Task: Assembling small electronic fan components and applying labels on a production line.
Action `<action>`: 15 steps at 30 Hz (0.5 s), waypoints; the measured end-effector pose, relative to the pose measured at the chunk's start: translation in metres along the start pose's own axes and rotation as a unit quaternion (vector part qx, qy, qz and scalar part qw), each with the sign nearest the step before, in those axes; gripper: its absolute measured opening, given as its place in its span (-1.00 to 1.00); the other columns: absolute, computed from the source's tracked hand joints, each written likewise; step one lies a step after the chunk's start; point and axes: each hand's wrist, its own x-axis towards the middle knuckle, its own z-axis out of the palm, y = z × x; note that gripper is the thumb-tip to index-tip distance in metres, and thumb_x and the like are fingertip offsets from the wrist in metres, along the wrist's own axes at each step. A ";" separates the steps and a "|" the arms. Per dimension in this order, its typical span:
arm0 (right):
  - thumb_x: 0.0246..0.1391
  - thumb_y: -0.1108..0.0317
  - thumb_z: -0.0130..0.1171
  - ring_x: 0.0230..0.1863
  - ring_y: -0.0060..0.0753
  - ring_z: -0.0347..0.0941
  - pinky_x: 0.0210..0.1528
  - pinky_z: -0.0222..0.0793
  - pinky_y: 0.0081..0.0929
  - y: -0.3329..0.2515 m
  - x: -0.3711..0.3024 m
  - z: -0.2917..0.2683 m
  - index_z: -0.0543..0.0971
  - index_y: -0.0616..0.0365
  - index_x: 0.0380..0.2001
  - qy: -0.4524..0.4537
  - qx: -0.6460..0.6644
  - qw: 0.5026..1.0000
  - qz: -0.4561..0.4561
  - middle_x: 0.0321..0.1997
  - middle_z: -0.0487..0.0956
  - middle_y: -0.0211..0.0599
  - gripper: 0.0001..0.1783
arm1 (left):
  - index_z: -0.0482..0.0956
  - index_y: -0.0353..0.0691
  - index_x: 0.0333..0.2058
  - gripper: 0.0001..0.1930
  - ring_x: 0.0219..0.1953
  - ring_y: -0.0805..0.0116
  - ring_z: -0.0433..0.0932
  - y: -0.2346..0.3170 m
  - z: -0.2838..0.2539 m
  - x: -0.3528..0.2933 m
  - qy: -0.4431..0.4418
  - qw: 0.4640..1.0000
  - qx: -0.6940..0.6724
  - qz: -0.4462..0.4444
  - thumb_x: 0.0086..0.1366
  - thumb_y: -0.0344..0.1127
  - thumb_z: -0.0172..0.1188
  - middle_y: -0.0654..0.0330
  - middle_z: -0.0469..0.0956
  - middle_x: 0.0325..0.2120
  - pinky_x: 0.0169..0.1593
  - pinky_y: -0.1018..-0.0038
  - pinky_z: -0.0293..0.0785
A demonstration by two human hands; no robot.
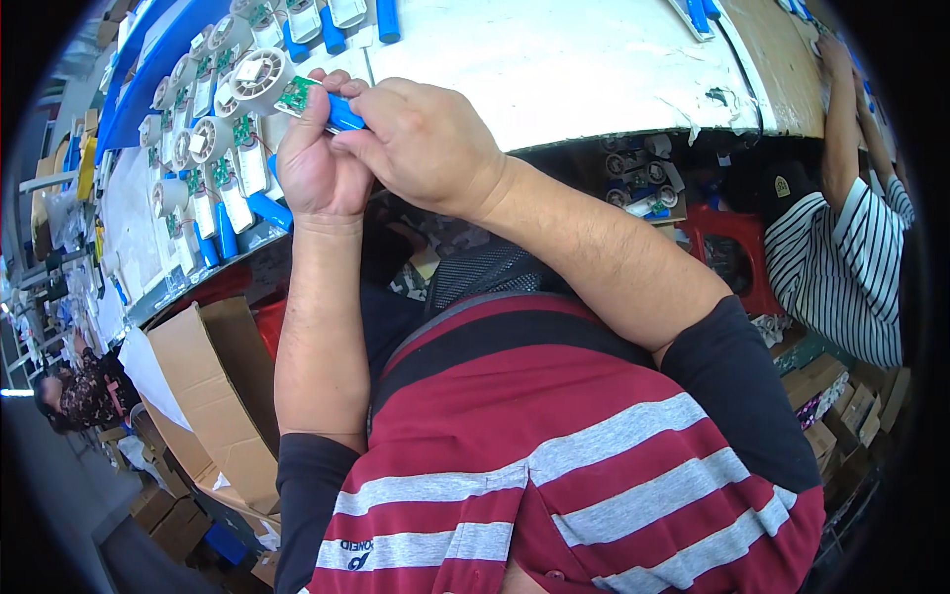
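Observation:
Over the edge of a white worktable [594, 69] I hold a small hand-held fan [260, 84] with an uncased handle. Its round white head points up and left. A green circuit board [296, 95] sits below the head, and a blue cylindrical battery [342, 115] lies behind the board. My left hand [325, 168] is closed around the handle from below, thumb beside the board. My right hand [426, 139] is closed at the battery's end, its fingers pressed against it. The handle's far end is hidden under my right fingers.
Several similar fans [208, 141] with boards and blue batteries [269, 211] lie at the left. A cardboard box [213, 386] stands below the table's left edge. At the right, a person in a striped shirt [836, 247] works beside a red stool [732, 252]. Fan parts [638, 178] sit under the table.

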 end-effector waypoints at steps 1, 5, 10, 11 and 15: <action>0.20 0.30 0.33 -0.38 -0.25 0.53 -0.30 0.44 -0.34 0.003 -0.001 -0.003 0.67 0.14 -0.26 -0.018 0.010 1.000 0.002 -0.34 0.62 -0.31 -0.85 | 0.41 -0.28 0.12 -0.79 -0.02 0.26 0.50 0.001 -0.001 0.000 0.003 1.000 0.020 0.000 0.62 -0.35 0.02 0.09 0.50 -0.07 0.17 0.32 0.50; 0.18 0.36 0.33 -0.39 -0.28 0.52 -0.28 0.45 -0.38 0.019 -0.001 -0.013 0.68 0.13 -0.24 -0.055 0.042 0.998 -0.012 -0.34 0.62 -0.33 -0.88 | 0.40 -0.26 0.11 -0.79 -0.04 0.29 0.50 0.003 0.000 -0.002 0.011 0.998 0.056 0.004 0.59 -0.42 0.07 0.09 0.49 -0.08 0.12 0.35 0.51; 0.15 0.46 0.32 -0.41 -0.31 0.51 -0.26 0.46 -0.40 0.029 0.000 -0.022 0.68 0.12 -0.25 -0.061 0.074 0.994 -0.060 -0.35 0.62 -0.36 -0.90 | 0.40 -0.24 0.10 -0.81 -0.07 0.29 0.50 -0.004 0.004 -0.003 0.015 0.999 0.043 0.005 0.59 -0.42 0.06 0.10 0.48 -0.11 0.08 0.37 0.51; 0.14 0.48 0.32 -0.41 -0.31 0.51 -0.26 0.46 -0.40 0.027 -0.001 -0.023 0.68 0.12 -0.25 -0.064 0.075 0.993 -0.060 -0.35 0.62 -0.36 -0.90 | 0.41 -0.24 0.10 -0.81 -0.07 0.29 0.50 -0.006 0.004 -0.004 0.019 0.999 0.043 0.007 0.59 -0.42 0.06 0.11 0.48 -0.11 0.08 0.37 0.51; 0.11 0.51 0.33 -0.41 -0.33 0.51 -0.27 0.46 -0.40 0.025 -0.003 -0.024 0.68 0.12 -0.26 -0.073 0.075 0.993 -0.059 -0.34 0.62 -0.37 -0.88 | 0.41 -0.23 0.09 -0.82 -0.08 0.29 0.49 -0.008 0.006 -0.005 0.026 0.998 0.052 0.013 0.59 -0.41 0.06 0.11 0.47 -0.12 0.07 0.38 0.51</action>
